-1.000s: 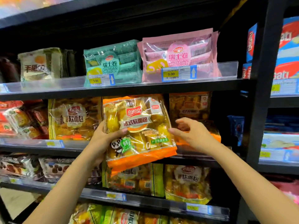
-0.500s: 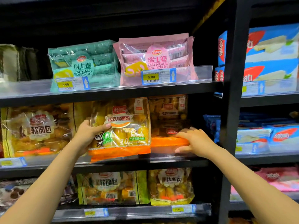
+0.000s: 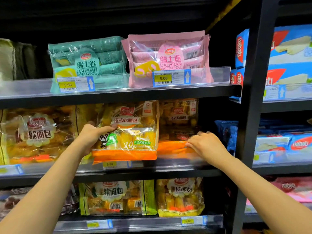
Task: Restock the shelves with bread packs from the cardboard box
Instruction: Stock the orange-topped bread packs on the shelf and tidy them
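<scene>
the orange bread pack [image 3: 128, 132] now stands upright on the middle shelf [image 3: 50, 169], its bottom edge at the clear front rail. a second ago it hung nearer, out in front. the left hand [image 3: 92, 137] grips its left edge, thumb across the front. the right hand [image 3: 205, 146] has moved onto a flat pack [image 3: 172, 146] just right of it, fingers curled on its orange edge. this placement looks nearly done.

I have only one view, a wide-angle camera worn on the head. It faces almost straight into the shelving at close range, about level with the middle shelf [image 3: 168, 174]. The upright post [image 3: 253, 115] stands right of centre, with the neighbouring bay behind it.
</scene>
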Available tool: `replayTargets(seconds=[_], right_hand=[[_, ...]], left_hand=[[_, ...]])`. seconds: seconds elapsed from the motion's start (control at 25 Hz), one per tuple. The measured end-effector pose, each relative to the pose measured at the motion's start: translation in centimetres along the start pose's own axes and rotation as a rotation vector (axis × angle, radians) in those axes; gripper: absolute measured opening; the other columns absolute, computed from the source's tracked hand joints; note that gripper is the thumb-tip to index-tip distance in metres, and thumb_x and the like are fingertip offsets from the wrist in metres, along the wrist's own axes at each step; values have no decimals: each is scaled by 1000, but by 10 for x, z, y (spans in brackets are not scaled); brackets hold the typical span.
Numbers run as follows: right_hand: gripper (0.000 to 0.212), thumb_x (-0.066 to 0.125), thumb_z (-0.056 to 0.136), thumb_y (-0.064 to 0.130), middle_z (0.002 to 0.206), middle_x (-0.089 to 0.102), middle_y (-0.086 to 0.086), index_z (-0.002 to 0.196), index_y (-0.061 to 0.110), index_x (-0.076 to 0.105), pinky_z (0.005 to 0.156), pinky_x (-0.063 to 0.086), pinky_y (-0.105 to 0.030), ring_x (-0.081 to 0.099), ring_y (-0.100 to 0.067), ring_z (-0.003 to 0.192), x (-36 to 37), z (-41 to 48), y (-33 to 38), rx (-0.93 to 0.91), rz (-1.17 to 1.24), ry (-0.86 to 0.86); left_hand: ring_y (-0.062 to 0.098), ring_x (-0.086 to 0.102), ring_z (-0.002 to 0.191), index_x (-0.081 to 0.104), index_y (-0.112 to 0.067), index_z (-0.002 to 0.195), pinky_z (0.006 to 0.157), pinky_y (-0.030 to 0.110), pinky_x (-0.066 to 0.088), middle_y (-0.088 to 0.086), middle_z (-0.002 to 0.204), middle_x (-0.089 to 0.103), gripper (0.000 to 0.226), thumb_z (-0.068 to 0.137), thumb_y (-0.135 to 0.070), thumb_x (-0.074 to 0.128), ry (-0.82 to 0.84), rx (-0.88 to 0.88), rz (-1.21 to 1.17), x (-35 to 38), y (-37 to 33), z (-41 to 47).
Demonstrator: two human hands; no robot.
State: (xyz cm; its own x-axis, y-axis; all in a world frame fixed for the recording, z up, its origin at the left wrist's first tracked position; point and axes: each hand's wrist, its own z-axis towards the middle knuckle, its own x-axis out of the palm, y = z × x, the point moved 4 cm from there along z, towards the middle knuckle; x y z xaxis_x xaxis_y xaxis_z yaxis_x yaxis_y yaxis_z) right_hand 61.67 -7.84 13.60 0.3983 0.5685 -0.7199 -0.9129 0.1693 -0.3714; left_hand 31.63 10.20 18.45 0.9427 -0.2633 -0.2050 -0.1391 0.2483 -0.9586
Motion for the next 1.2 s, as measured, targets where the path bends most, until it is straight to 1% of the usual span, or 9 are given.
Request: replayTargets(seconds=[0.12,0.2,0.28,0.4,0.6,0.84,1.0,1.12,1.2], right_hand=[[26,57,82,30,56,68,-3,65,17,72,50,51,-31,65,-24,47,-26,22,-15,190,-23,-170],[34,48,93,33,72,73,-10,85,13,75,64,54,-36,71,-27,64,-46,39,-26,293,55,-198],[44,30,102,42,115,68,-10,122,19,62,90,45,-36,63,-28,107,-50,53,-38,434,142,71],[49,24,101,47,143,49,-7,135,23,50,104,35,-36,45,-31,130,-44,74,-55,510,290,314],[52,42,96,49,152,39,-5,142,25,44,110,27,-36,37,-31,136,-33,101,-70,560,701,221],[90,57,56,86,117,68,-11,111,16,65,98,44,-40,59,-32,114,-11,76,-76,918,477,-99],[108,52,43,94,126,60,-9,119,17,57,93,45,-37,57,-32,117,-6,67,-73,1087,631,-191],[105,59,54,86,133,55,-15,130,15,51,90,47,-39,53,-37,121,-3,65,-71,1129,666,-86],[99,63,59,80,135,54,-15,132,14,51,91,47,-40,52,-37,123,-9,63,-68,1124,711,-61]], left_hand=[[51,41,126,42,10,134,104,57,35,37,138,43,81,75,-32,78,-21,1,-21,-1,1,4],[52,42,125,45,9,132,103,58,36,38,134,47,74,77,-28,77,-61,4,-32,0,3,8],[52,50,120,47,5,129,97,55,44,35,123,57,67,76,-25,78,-95,26,-21,2,1,7],[29,62,99,52,-9,122,81,37,48,10,108,63,60,73,-23,83,-150,48,-26,-4,11,21],[30,64,104,53,-9,130,82,40,51,5,115,65,92,52,-41,89,-157,-51,-59,9,39,55],[33,38,137,29,-16,150,113,43,31,11,152,40,103,67,-55,76,-160,-15,242,45,42,62],[39,50,124,37,-7,143,104,44,41,20,140,51,96,72,-63,68,-264,-74,504,50,29,47],[41,58,101,52,4,122,84,44,47,24,108,62,67,81,-46,71,-470,394,1008,82,-5,0],[35,60,94,52,2,122,76,41,50,16,98,61,71,77,-47,74,-267,591,893,120,-25,-19]])
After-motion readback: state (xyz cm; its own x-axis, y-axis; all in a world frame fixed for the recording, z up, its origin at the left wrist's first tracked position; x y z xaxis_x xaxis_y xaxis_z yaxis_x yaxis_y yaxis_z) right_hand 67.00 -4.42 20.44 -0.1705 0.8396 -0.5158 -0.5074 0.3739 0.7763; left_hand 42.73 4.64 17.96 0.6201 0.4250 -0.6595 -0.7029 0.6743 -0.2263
